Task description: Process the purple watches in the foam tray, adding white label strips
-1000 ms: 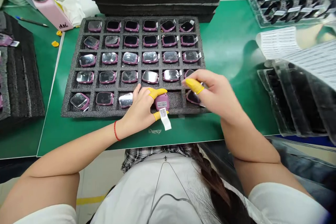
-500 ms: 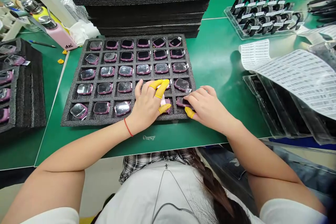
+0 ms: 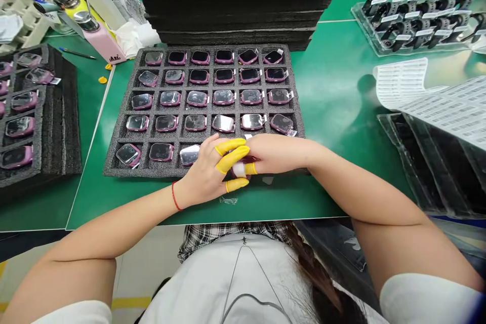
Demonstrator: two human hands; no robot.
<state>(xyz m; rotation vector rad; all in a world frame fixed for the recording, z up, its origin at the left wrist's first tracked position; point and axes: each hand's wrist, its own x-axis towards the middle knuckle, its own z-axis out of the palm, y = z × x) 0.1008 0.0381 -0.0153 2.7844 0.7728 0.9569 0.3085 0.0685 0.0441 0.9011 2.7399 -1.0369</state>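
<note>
Rows of purple-framed smartwatch bodies with dark screens sit in the cells of a black foam tray [image 3: 114, 164]. Over the tray's front right part, my right hand [image 3: 277, 153] is bent inward and closed around a smartwatch [image 3: 250, 159], mostly hidden by the fingers. My left hand [image 3: 212, 167], with yellow finger cots on thumb and two fingers, meets it there. Between the left fingertips and thumb is a small white piece [image 3: 238, 169], close against the watch. Whether it is a pad or a film I cannot tell. Both hands cover the nearest cells on the right.
Behind the tray rises a stack of black foam trays [image 3: 228, 20]. Another stack with watches [image 3: 41, 96] stands at the left, near a pink bottle [image 3: 104, 43] and a pen [image 3: 78, 53]. To the right are label sheets [image 3: 402, 83], black plastic trays [image 3: 425, 162] and watch straps [image 3: 421, 15].
My right hand has lifted the watch from the front right cell and brought it left to my left hand. The left hand has drawn slightly nearer the front edge. The view has shifted.
</note>
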